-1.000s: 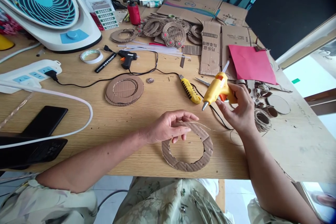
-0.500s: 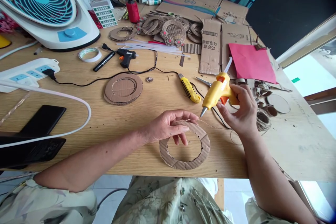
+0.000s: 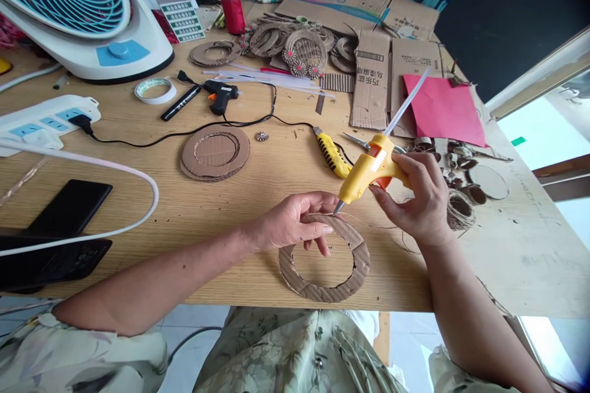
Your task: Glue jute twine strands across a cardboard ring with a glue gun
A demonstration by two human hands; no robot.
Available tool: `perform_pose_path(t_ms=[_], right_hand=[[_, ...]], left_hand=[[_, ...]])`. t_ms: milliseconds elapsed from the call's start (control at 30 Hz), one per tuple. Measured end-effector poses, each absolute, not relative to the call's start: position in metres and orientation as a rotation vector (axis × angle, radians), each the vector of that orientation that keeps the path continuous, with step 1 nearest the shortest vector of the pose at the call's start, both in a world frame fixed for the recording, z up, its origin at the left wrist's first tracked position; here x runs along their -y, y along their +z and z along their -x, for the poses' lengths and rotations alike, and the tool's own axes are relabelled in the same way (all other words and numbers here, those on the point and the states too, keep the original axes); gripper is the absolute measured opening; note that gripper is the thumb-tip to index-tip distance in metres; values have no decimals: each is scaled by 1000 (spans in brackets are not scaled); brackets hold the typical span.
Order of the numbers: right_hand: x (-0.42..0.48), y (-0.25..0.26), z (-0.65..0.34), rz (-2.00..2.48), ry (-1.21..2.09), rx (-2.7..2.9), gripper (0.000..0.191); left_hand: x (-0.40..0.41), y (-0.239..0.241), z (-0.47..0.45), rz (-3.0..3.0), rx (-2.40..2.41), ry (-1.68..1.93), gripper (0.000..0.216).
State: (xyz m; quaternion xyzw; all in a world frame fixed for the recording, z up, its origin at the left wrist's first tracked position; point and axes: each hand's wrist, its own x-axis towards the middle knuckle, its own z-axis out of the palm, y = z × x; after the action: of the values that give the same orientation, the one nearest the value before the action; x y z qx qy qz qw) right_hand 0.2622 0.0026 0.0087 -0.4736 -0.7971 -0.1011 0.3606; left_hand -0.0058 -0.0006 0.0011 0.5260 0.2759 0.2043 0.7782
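Note:
My left hand (image 3: 304,221) pinches the upper left of a cardboard ring (image 3: 362,258), thumb on its face and some fingers reaching through the hole. In my right hand (image 3: 421,196) is a yellow hot glue gun (image 3: 366,169), tilted with its metal nozzle down at the ring's top edge near my left fingertips. Whether the nozzle touches the cardboard I cannot tell. A white glue stick (image 3: 406,101) sticks out of the gun's back. Thin twine (image 3: 369,222) runs from the ring's top edge toward a twine coil (image 3: 461,210) on the right.
A yellow utility knife (image 3: 330,153) and scissors (image 3: 356,140) lie beyond the ring. Further left are a cardboard disc with a ring (image 3: 188,156), a black glue gun (image 3: 221,96), a tape roll (image 3: 155,91), a power strip (image 3: 46,120) and a fan (image 3: 120,52). Red paper (image 3: 442,107) lies right.
My right hand has brought the yellow glue gun left and down, so its nozzle is now at the ring's top edge. My left hand and the ring have barely moved.

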Motion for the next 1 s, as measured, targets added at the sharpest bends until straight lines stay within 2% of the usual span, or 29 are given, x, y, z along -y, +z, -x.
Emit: perform_pose_path(t_ms=[400, 767, 1000], right_hand=[[-2, 8, -263, 1190, -277, 2073, 63], [-7, 10, -265, 1094, -340, 2088, 61], [-7, 12, -267, 1091, -206, 2049, 51]], left_hand=[[0, 1, 7, -1180, -561, 442, 36], [0, 3, 6, -1158, -563, 441, 55], [0, 4, 6, -1128, -574, 468, 53]])
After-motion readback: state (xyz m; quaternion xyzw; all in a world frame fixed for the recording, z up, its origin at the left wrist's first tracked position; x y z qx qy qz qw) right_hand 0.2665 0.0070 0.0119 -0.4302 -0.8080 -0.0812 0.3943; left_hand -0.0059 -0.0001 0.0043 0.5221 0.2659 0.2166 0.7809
